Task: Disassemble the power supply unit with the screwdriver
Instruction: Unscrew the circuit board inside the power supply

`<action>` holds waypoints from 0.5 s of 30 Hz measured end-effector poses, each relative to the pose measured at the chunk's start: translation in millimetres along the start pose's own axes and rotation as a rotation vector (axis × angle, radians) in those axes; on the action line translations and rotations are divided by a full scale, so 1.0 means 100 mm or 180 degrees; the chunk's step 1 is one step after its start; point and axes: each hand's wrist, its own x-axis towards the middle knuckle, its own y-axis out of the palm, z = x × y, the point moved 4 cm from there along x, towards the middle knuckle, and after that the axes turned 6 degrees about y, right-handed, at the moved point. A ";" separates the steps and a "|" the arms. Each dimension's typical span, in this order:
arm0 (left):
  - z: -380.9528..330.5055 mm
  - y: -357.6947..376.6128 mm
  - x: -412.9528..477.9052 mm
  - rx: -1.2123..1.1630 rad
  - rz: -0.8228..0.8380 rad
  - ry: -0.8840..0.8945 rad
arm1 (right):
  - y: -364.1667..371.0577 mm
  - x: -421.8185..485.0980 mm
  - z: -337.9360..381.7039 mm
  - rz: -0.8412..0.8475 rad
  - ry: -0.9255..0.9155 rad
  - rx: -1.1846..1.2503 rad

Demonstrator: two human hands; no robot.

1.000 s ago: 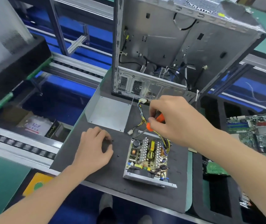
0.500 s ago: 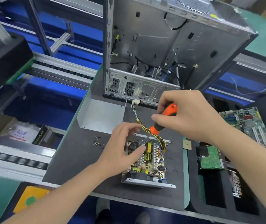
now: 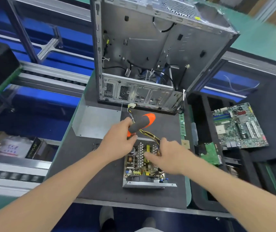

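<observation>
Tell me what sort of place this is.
Probably a computer teardown station on a factory line: a gutted computer case stands on the black mat, a bare motherboard lies on a foam tray to the right, and conveyor rails run along the left.

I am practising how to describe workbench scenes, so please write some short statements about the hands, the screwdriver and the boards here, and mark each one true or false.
1. The left hand has the screwdriver in its grip. True.
2. The power supply unit is closed by its cover. False: it is open and its circuit board and components are exposed.
3. The right hand reaches over the power supply unit with straight fingers and holds nothing. True.
4. The motherboard sits inside the computer case. False: it lies outside the case, to the right, on a dark tray.
</observation>
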 end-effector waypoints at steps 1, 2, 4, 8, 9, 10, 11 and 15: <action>-0.01 0.01 0.02 0.0098 0.0042 0.0030 | 0.13 -0.01 0.02 -0.0137 0.0011 0.0080; -0.01 0.01 0.05 0.0156 0.0098 0.0034 | 0.25 -0.02 0.06 -0.0245 0.0016 0.0228; 0.00 -0.02 0.11 0.0098 0.0264 -0.0064 | 0.40 0.00 0.17 -0.0510 0.0071 0.0463; -0.02 -0.07 0.25 0.0317 0.0867 -0.0245 | 0.50 0.06 0.34 -0.1174 0.0437 0.0296; -0.05 -0.08 0.28 0.0452 0.0957 -0.0236 | 0.50 0.06 0.35 -0.1330 0.0464 0.0242; -0.08 -0.08 0.31 0.0558 0.1018 -0.0232 | 0.50 0.06 0.35 -0.1479 0.0460 0.0183; -0.11 -0.09 0.33 0.0632 0.1073 -0.0237 | 0.49 0.06 0.35 -0.1627 0.0437 0.0127; -0.16 -0.10 0.38 0.0795 0.1301 -0.0384 | 0.45 0.07 0.32 -0.1896 0.0310 0.0166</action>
